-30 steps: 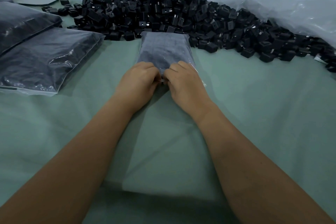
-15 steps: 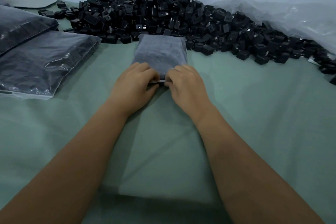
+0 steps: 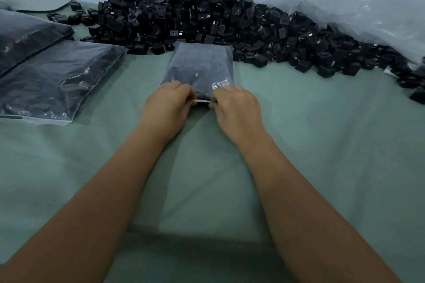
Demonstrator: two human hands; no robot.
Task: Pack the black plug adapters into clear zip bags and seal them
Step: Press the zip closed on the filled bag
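Note:
A clear zip bag (image 3: 201, 64) filled with black plug adapters lies flat on the green cloth in front of me, its mouth toward me. My left hand (image 3: 167, 104) pinches the bag's near edge at the left of the zip strip. My right hand (image 3: 234, 108) pinches the same edge at the right, with a short stretch of the pale strip showing between them. Behind the bag rises a large heap of loose black plug adapters (image 3: 207, 18) against the wall.
Two filled bags (image 3: 57, 80) lie stacked at the left. Crumpled clear plastic (image 3: 358, 20) rests against the wall at the right. A flat grey piece (image 3: 43, 2) lies at the back left. Green cloth (image 3: 333, 133) covers the table.
My hands have drawn slightly apart along the bag's near edge, showing more of the zip strip between them. The bag has stayed in place.

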